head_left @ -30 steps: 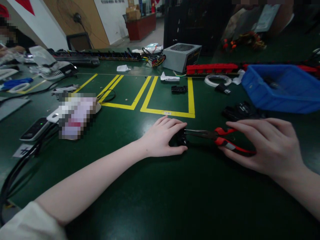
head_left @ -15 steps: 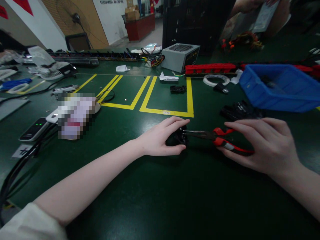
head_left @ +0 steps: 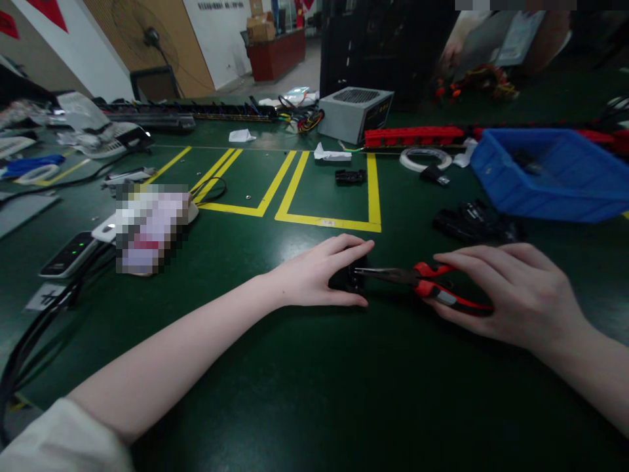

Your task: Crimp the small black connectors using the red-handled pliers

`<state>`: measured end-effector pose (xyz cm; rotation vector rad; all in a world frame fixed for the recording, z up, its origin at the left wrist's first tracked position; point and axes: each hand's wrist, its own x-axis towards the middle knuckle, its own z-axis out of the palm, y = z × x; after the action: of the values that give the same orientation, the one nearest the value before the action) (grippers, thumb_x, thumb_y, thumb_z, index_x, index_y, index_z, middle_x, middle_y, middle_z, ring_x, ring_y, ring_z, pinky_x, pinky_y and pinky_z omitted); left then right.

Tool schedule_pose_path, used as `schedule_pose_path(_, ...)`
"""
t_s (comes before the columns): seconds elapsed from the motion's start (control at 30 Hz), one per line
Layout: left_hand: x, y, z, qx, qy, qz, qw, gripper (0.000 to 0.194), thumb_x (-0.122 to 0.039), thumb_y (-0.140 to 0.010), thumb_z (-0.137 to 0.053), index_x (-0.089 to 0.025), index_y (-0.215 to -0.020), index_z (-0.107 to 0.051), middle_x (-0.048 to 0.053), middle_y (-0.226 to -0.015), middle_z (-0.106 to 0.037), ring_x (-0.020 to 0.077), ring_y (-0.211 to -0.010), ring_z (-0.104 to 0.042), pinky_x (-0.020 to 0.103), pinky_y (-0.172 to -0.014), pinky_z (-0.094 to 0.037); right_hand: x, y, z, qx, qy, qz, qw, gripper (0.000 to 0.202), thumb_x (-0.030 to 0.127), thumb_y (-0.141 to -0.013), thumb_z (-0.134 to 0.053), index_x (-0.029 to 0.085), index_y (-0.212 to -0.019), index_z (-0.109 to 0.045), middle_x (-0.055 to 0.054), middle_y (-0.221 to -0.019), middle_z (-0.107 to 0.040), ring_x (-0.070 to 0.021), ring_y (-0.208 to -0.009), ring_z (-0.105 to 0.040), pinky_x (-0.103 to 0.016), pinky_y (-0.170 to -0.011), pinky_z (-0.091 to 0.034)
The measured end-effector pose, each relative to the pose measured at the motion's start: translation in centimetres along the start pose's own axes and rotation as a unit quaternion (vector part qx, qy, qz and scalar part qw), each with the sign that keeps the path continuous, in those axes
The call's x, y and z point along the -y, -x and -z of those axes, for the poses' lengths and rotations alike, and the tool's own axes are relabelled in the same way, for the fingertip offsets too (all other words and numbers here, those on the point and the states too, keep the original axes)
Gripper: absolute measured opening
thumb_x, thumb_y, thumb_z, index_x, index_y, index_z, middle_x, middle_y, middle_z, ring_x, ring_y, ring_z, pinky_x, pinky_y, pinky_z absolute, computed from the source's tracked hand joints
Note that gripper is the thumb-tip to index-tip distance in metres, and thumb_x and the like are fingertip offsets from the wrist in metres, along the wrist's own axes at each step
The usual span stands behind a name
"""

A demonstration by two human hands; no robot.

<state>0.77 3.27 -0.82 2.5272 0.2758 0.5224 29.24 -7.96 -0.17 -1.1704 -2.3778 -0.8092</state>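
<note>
My left hand (head_left: 327, 272) reaches in from the left, its thumb and fingers curved around a small black plastic part (head_left: 354, 278) low over the table. Much of that part is dark and lies behind the fingers, so its exact kind is unclear. In my right hand (head_left: 521, 288) are long-nose pliers (head_left: 427, 283) with red and black handles, which stand somewhat spread. Their thin jaws point left and meet the black part between my left thumb and fingers.
Beyond my hands, a similar black piece (head_left: 350, 177) lies inside a yellow-taped rectangle. Black parts in a pile (head_left: 472, 221) sit before a blue bin (head_left: 550, 196). A grey power supply (head_left: 354, 111) stands behind. At left are a phone (head_left: 147, 239) and cables. Another person's hand (head_left: 455, 46) shows top right.
The pliers and my right hand have shifted slightly left and down. My left hand stays around the black part, its fingertips slightly lower.
</note>
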Motion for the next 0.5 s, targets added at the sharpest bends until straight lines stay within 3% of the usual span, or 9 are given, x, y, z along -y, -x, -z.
schedule_pose_path(0.2,-0.51,-0.03,0.29,0.005,0.004,0.038,0.999,0.075,-0.046,-0.085,-0.070,-0.020,-0.148,-0.039,0.016,-0.142,-0.050,0.0309,-0.130,-0.052,0.051,-0.106,-0.048,-0.20,0.23,0.09,0.001,-0.004,0.000,1.000,0.038,0.034,-0.085,-0.067,0.012,-0.114,-0.057,-0.013,-0.095,-0.070,-0.0225,-0.078,-0.066,-0.035,-0.068,-0.047)
schedule_pose_path(0.5,-0.59,0.00,0.33,0.006,0.014,0.051,0.999,0.074,-0.048,-0.085,-0.070,-0.021,-0.147,-0.041,0.014,-0.143,-0.051,0.0306,-0.130,-0.052,0.049,-0.106,-0.048,-0.33,0.69,-0.17,0.053,-0.038,-0.047,0.997,0.043,0.028,-0.085,-0.060,0.023,-0.127,-0.051,-0.013,-0.102,-0.068,-0.0294,-0.086,-0.065,-0.041,-0.070,-0.047)
